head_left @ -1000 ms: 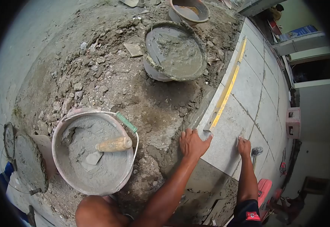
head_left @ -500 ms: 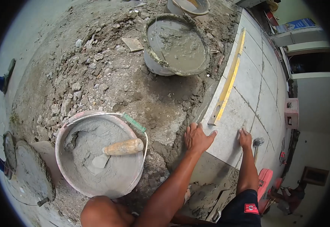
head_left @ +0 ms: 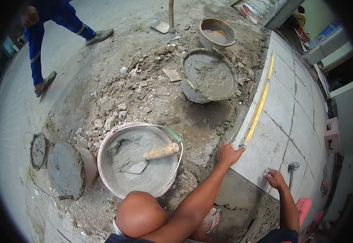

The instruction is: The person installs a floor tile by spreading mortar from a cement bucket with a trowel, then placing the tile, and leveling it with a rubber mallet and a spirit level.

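My left hand [head_left: 228, 154] rests at the outer edge of a pale grey floor tile [head_left: 251, 166], thumb stretched out over the top near the end of a yellow spirit level [head_left: 258, 110]. The level lies along the tiles' outer edge. My right hand [head_left: 276, 179] is over the same tile near its front edge, fingers loosely bent and apart, holding nothing. A hammer [head_left: 293, 167] with a dark head lies just beyond it. To the left, a bucket [head_left: 103, 160] of grey mortar holds a trowel [head_left: 161, 151] with a wooden handle.
Two more buckets stand ahead: one of wet mortar [head_left: 188, 91], one of liquid [head_left: 202, 39]. Rubble [head_left: 107, 117] covers the ground left of the tiles. A mortar-crusted bucket [head_left: 89, 162] lies at left. A person in blue trousers [head_left: 37, 52] walks at upper left. A shovel [head_left: 160, 26] lies far ahead.
The view has swung left, bringing the person in blue trousers into sight. My left hand stays at the tile's edge; my right hand's fingers have spread a little over the tile.
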Motion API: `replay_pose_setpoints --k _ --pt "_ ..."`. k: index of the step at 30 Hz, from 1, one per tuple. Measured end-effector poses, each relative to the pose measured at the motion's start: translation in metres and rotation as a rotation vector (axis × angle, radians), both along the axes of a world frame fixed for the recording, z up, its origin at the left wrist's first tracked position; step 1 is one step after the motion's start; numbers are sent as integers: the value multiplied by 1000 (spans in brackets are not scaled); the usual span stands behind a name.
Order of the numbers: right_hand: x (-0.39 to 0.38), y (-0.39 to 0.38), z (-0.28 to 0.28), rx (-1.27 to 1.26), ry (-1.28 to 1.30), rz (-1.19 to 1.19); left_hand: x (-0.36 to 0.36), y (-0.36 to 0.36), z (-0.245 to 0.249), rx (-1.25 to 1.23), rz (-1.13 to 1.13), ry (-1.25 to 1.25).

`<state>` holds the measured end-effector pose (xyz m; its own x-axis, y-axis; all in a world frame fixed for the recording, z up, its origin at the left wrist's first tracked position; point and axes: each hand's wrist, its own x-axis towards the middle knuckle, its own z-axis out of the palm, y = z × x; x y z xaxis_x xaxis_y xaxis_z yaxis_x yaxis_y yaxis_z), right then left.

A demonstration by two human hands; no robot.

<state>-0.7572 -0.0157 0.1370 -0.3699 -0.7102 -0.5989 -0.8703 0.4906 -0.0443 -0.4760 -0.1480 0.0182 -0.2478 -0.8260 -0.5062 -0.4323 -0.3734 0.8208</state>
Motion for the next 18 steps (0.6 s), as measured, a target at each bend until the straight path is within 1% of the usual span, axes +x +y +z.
replay_pose_setpoints --k 2,3,4,5,6,7,8,9,11,12,13,15,16,17,18 --pt "39 36 34 68 -70 137 -3 -2 -4 -15 -6 -30" --pt "57 53 52 102 -88 186 -5 -3 -11 6 9 3" --pt "83 64 73 147 -120 155 -4 -9 -14 26 -47 7" --pt "105 81 88 190 -159 122 -6 -10 -20 -26 -32 4" --pt "118 106 93 168 -144 20 -5 -15 -20 46 -66 106" --pt "128 124 92 147 -210 36 -10 -14 -31 -46 -16 95" --pt "130 139 88 123 -281 78 -15 -16 -45 -48 -4 54" --pt "130 157 78 106 -283 46 -20 -11 -48 -60 -38 54" --pt "133 187 47 -5 -348 -75 -15 -16 -51 -62 22 96" --pt "135 193 34 -53 -335 -141 -8 -17 -28 -41 8 84" --pt "140 196 19 -55 -368 -118 -4 -17 -23 -50 30 51" --pt "145 202 -11 -250 -439 -375 -6 -19 -18 -89 20 42" --pt "151 202 -23 -249 -458 -370 -8 -19 -19 -154 37 -4" --pt "160 199 -37 -324 -553 -428 -9 -20 -20 -157 41 -18" --pt "168 194 -45 -397 -647 -488 -9 -20 -10 -133 14 -31"
